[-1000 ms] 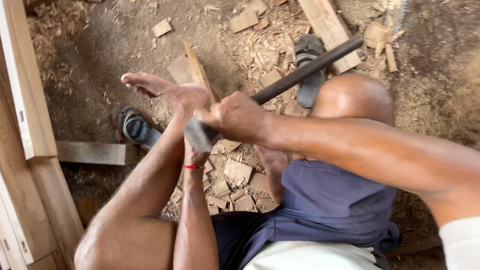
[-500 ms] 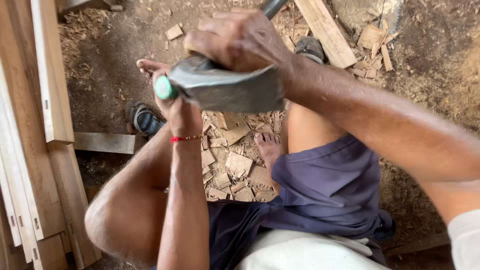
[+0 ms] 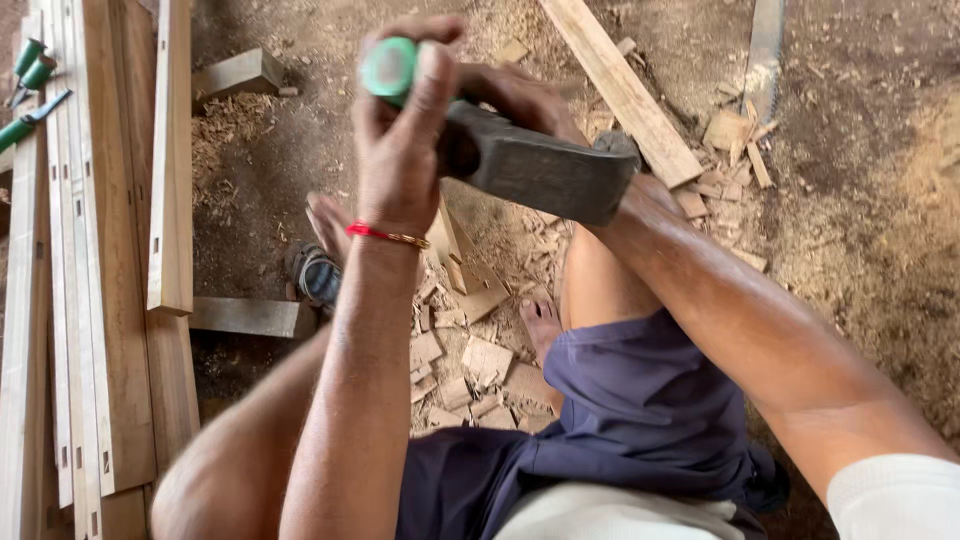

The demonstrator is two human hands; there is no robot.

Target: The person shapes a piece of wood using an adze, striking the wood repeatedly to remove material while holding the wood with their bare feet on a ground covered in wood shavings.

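The left hand (image 3: 400,140) is wrapped tight around a green-capped tool handle (image 3: 390,68), holding it upright and raised close to the camera, a red thread bracelet (image 3: 385,235) at the wrist. Just behind it the right hand (image 3: 520,95) grips a heavy dark hammer (image 3: 540,170) — its blocky head lies crosswise, touching or nearly touching the green handle, with the right forearm running off to the lower right. Below, between the person's bare foot (image 3: 540,322) and a sandalled one, wood chips (image 3: 470,360) litter the dirt floor, and long planks (image 3: 120,250) lie at the left.
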